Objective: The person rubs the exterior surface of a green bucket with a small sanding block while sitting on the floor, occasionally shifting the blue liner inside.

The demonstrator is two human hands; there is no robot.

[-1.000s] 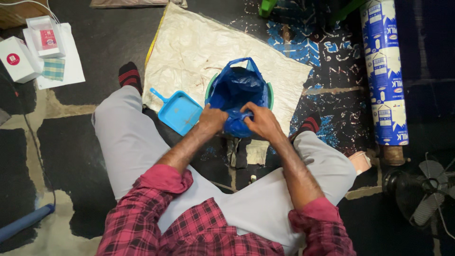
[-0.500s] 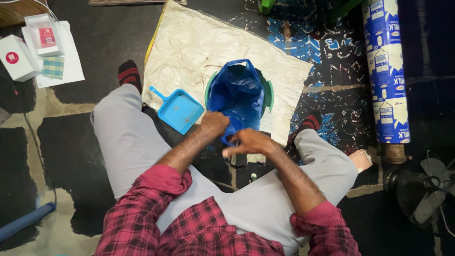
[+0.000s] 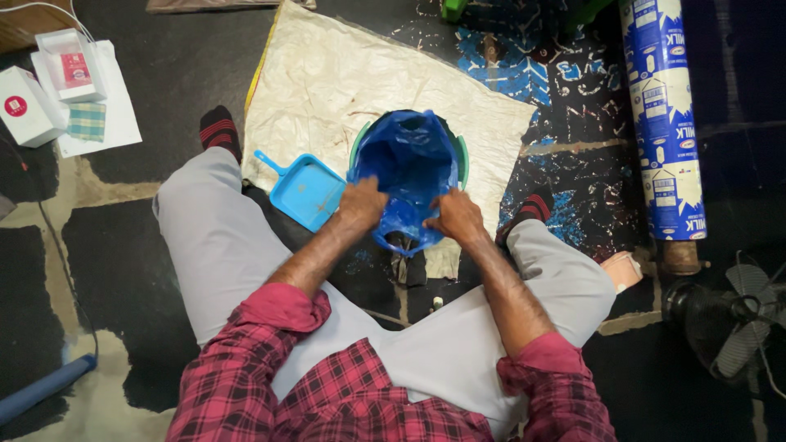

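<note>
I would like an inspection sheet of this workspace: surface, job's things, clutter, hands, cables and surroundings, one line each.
Surface: dark patterned floor with a cream sheet spread on it.
Job's things: blue plastic bag lining a green bucket.
Clutter: blue dustpan beside the bucket; white boxes far left.
Hands: left hand and right hand both grip the bag's near edge.
Cables: thin dark cable along the left floor.
Surroundings: printed roll and a fan on the right.

A home floor is shown, used as a work spot: dark, worn flooring (image 3: 123, 270) is covered by a crinkled plastic sheet (image 3: 327, 90), with a small fan (image 3: 737, 315), a printed packaging roll (image 3: 667, 123), a dustpan (image 3: 307, 191) and small boxes (image 3: 24, 106) laid around.
</note>
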